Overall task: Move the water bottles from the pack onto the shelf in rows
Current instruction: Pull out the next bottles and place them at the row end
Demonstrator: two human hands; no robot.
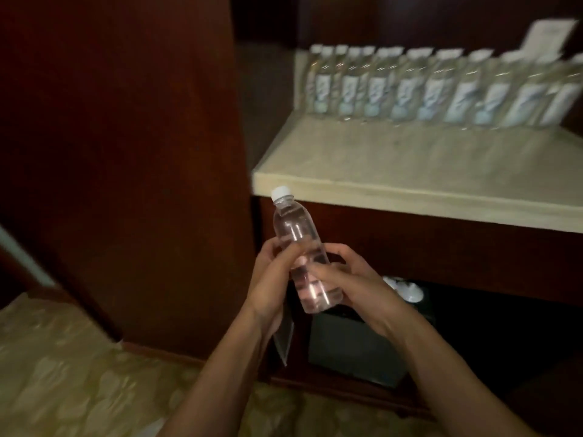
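A: Head view, single frame. What is held?

B: One clear water bottle [299, 250], white cap [281, 192] on, no label visible on it. It sits just below frame centre, tilted, cap toward 11 o'clock, base toward 5 o'clock.

A: Hands?

B: Both on it. The left hand [271, 285] closes round the lower half from 9 o'clock, fingers curled and pressed to the plastic. The right hand [350, 279] meets it from 3 o'clock, its fingers wrapped across the front of the body. The exact fingertip contact behind the bottle cannot be told.

A: Shelf?

B: A pale stone-coloured shelf [410, 171] at 1 to 3 o'clock, well apart from the held bottle and higher in frame. Along its back edge stands a row of labelled bottles [435, 86], upright, side by side, white caps up; heavily blurred, so no count. A white card [550, 36] stands behind them at 1 o'clock.

A: Surroundings?

B: A dark wooden panel [142, 152] fills 9 to 12 o'clock. Under the shelf, a dark box [356, 348] at 5 o'clock with something white [407, 290] just above it, unidentifiable. Patterned carpet [63, 373] at 7 o'clock. The pack is not identifiable.
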